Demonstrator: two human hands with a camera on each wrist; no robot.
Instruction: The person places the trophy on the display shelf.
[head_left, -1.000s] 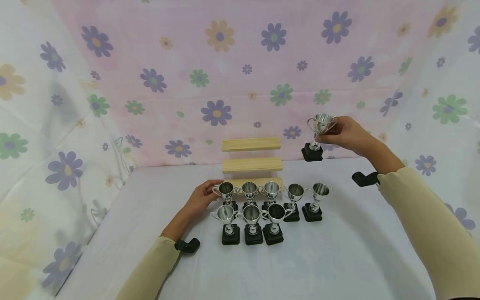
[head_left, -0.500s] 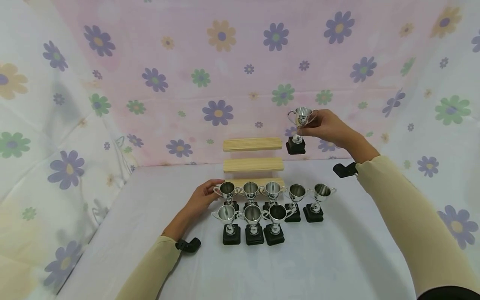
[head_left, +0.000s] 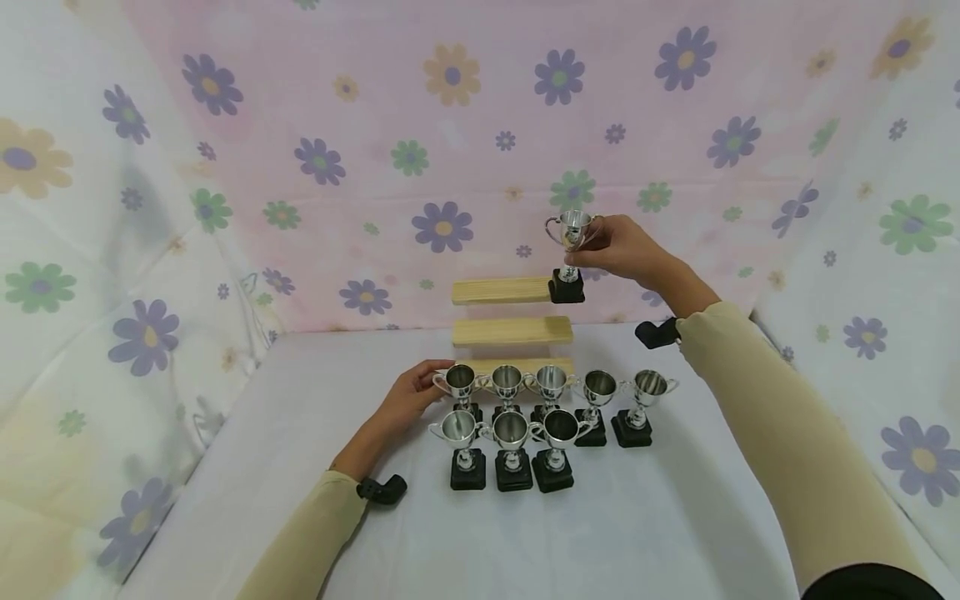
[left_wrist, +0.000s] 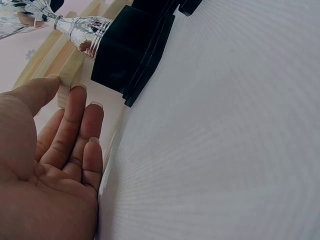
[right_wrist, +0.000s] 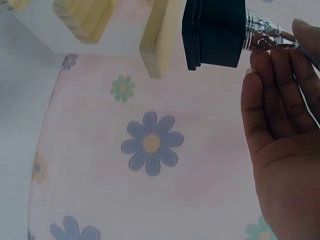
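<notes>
My right hand [head_left: 596,240] pinches the bowl of a small silver trophy [head_left: 572,230]. Its black base [head_left: 566,289] hangs at the right end of the top wooden step [head_left: 498,290]. In the right wrist view that base [right_wrist: 215,31] is just beside the step's end [right_wrist: 156,45], with my fingers [right_wrist: 270,105] along the stem. My left hand [head_left: 420,390] rests open on the table beside the leftmost trophy [head_left: 460,382] of the back row. In the left wrist view, its straight fingers [left_wrist: 75,120] reach the bottom step's end [left_wrist: 67,80] near a black base [left_wrist: 131,52].
Several silver trophies stand in two rows in front of the bottom step [head_left: 525,364], and a middle step [head_left: 512,331] rises behind it. Flowered cloth [head_left: 450,150] walls the back and both sides. The white table [head_left: 637,517] stretches toward me.
My right hand has carried the trophy left and slightly up, from the right of the steps to the top step's right end. The left hand has stayed put.
</notes>
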